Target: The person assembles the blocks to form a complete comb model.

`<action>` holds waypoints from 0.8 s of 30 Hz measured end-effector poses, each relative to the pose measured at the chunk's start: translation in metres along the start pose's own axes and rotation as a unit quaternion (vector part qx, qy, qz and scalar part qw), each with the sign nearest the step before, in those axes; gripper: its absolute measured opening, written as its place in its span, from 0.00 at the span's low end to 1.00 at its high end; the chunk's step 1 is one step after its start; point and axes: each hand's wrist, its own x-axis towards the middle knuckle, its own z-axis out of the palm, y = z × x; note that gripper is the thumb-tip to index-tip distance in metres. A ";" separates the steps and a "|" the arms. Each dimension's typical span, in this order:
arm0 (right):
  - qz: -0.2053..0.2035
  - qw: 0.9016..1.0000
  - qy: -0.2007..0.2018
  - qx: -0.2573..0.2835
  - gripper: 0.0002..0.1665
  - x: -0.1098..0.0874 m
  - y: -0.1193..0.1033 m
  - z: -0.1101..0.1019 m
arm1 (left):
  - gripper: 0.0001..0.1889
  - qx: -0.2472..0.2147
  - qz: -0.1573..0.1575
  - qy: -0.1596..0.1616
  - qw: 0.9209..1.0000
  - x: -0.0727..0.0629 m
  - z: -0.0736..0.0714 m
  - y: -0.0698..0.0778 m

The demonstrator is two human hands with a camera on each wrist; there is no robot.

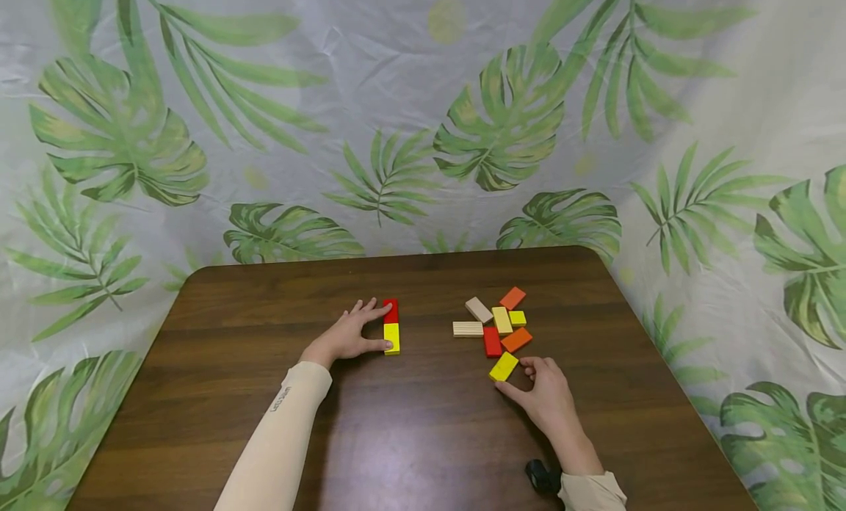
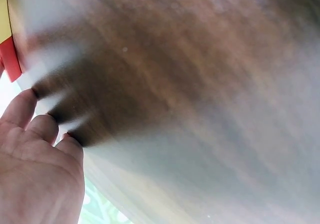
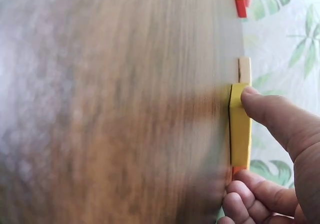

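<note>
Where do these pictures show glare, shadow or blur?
Head view: pale glare on the near tabletop; left wrist view: dark streaks, shadows or reflections, beside the left hand, wood grain blurred; right wrist view: grain smeared, while the yellow block looks sharper.

1. Left sleeve (image 1: 267,448): pale cream, long, covers the forearm down to the wrist. Smooth, close fit, plain fabric.
2. Lettering (image 1: 280,399) on that sleeve: small, dark, one short line running along the arm near the wrist end. Too small for me to read surely.
3. Left cuff (image 1: 316,373): same cream, cleanly cut edge, a bit wider than the wrist.
4. Right sleeve (image 1: 593,493): matching cream, only the wrist end in sight, edge wrinkled and uneven.
5. Black device (image 1: 542,477): small, rounded, chunky, beside the right wrist. Fastening unclear from here.
6. Left hand (image 1: 346,335) and right hand (image 1: 548,397): both bare.
</note>
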 end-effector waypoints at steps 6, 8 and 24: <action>-0.011 1.000 -0.001 0.004 0.42 0.000 0.002 0.000 | 0.44 -0.002 0.001 0.001 1.000 0.000 0.001 -0.001; -0.013 1.000 0.000 0.004 0.41 0.000 0.002 0.000 | 0.44 -0.001 0.002 0.003 1.000 0.001 0.002 -0.001; -0.035 0.999 0.008 0.007 0.38 -0.001 0.003 -0.002 | 0.44 0.003 0.007 0.007 1.000 0.000 0.003 0.000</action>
